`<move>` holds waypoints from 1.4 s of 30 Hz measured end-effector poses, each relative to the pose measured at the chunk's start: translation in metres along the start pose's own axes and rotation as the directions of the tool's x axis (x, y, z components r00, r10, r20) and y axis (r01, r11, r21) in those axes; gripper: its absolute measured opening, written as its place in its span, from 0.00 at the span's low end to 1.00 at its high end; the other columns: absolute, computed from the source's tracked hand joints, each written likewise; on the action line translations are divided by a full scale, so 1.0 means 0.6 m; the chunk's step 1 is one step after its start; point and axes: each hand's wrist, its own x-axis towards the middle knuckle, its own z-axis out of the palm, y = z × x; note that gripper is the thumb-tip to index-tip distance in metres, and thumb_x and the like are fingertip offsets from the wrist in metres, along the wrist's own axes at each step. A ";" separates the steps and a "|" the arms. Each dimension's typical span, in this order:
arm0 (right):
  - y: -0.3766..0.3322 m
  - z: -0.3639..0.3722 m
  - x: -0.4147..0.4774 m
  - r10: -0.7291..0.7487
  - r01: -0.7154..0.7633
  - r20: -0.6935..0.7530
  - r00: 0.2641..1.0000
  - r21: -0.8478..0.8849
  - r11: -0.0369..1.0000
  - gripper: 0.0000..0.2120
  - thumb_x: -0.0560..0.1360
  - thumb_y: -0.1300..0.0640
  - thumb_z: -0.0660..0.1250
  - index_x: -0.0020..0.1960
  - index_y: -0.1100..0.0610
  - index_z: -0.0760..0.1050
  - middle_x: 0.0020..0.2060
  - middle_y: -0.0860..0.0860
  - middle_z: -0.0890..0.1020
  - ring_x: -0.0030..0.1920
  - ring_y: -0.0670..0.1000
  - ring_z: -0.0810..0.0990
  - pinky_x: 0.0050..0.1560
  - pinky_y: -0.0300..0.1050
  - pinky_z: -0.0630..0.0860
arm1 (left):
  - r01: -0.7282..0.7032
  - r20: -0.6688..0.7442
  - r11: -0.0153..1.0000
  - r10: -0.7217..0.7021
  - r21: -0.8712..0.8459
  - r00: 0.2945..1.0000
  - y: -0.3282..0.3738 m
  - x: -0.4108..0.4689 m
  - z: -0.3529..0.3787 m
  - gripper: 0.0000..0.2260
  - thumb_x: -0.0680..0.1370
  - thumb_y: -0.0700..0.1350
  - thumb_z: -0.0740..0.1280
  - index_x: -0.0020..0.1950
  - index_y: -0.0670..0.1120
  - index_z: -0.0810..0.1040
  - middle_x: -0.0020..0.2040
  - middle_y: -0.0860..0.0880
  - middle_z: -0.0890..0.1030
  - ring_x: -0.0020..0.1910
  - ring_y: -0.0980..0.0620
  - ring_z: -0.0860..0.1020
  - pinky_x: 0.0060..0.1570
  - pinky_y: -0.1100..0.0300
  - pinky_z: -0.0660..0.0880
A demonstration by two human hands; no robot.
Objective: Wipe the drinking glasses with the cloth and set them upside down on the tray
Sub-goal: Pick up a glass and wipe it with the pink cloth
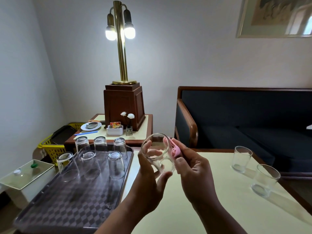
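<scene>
Head view: a glass is gripped, tilted, by the left hand above the table, while a pink cloth is pinched against its rim by the right hand. Ideally the glass is turned steadily so the whole rim is covered. Six upturned glasses are ranked on the tray at left, to be steered clear of at set-down; two upright glasses are left at right.

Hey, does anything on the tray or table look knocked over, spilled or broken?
Nothing stands out. Six glasses stand upside down on the tray, two glasses stand upright on the table, and the glass in the left hand looks intact.
</scene>
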 end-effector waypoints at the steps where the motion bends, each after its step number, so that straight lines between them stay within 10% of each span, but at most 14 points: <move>1: -0.005 -0.001 -0.001 -0.028 0.028 0.016 0.999 0.022 0.999 0.20 0.79 0.62 0.64 0.59 0.37 0.77 0.50 0.35 0.84 0.47 0.39 0.83 0.39 0.33 0.78 | -0.003 -0.001 1.000 0.003 -0.013 1.000 0.002 0.000 -0.001 0.40 0.76 0.40 0.71 0.77 0.50 0.47 0.72 0.61 0.63 0.72 0.59 0.67 0.64 0.64 0.73; 11: 0.003 0.003 0.003 0.018 -0.020 0.058 0.998 0.031 0.999 0.17 0.80 0.61 0.64 0.60 0.41 0.77 0.46 0.30 0.83 0.49 0.33 0.81 0.38 0.31 0.78 | 0.070 -0.025 0.995 -0.072 -0.075 0.997 0.008 0.001 0.007 0.38 0.77 0.30 0.63 0.75 0.55 0.46 0.71 0.51 0.68 0.68 0.63 0.71 0.59 0.75 0.69; 20: 0.006 -0.001 0.007 0.032 -0.034 0.063 0.997 0.033 0.999 0.17 0.81 0.61 0.63 0.58 0.38 0.77 0.47 0.31 0.83 0.50 0.33 0.81 0.40 0.29 0.77 | -0.007 -0.029 0.997 0.005 -0.082 1.000 0.003 -0.001 -0.004 0.43 0.75 0.39 0.72 0.78 0.53 0.46 0.72 0.45 0.67 0.71 0.43 0.70 0.64 0.51 0.75; 30: 0.004 0.001 0.007 0.015 -0.018 0.070 0.997 0.044 0.999 0.16 0.81 0.60 0.63 0.58 0.39 0.78 0.46 0.33 0.84 0.50 0.35 0.82 0.41 0.32 0.79 | -0.025 -0.105 0.998 0.019 -0.057 0.994 0.010 0.002 -0.002 0.42 0.73 0.42 0.73 0.74 0.63 0.48 0.69 0.49 0.70 0.68 0.50 0.74 0.59 0.56 0.78; 36: -0.003 0.003 0.000 -0.017 0.013 0.061 0.998 0.057 0.998 0.18 0.80 0.61 0.65 0.61 0.41 0.78 0.51 0.36 0.84 0.53 0.38 0.82 0.45 0.36 0.81 | 0.010 0.002 0.999 -0.010 -0.034 1.000 0.000 0.002 0.002 0.44 0.73 0.28 0.67 0.77 0.48 0.41 0.73 0.47 0.65 0.72 0.52 0.69 0.65 0.62 0.72; 42: 0.001 -0.007 0.008 0.042 -0.044 0.057 0.998 0.044 0.998 0.16 0.81 0.61 0.62 0.63 0.48 0.79 0.44 0.35 0.85 0.47 0.37 0.83 0.37 0.32 0.78 | 0.017 0.022 0.998 -0.016 -0.059 1.000 0.004 -0.004 -0.005 0.43 0.75 0.41 0.73 0.77 0.57 0.46 0.70 0.53 0.67 0.69 0.53 0.72 0.57 0.57 0.79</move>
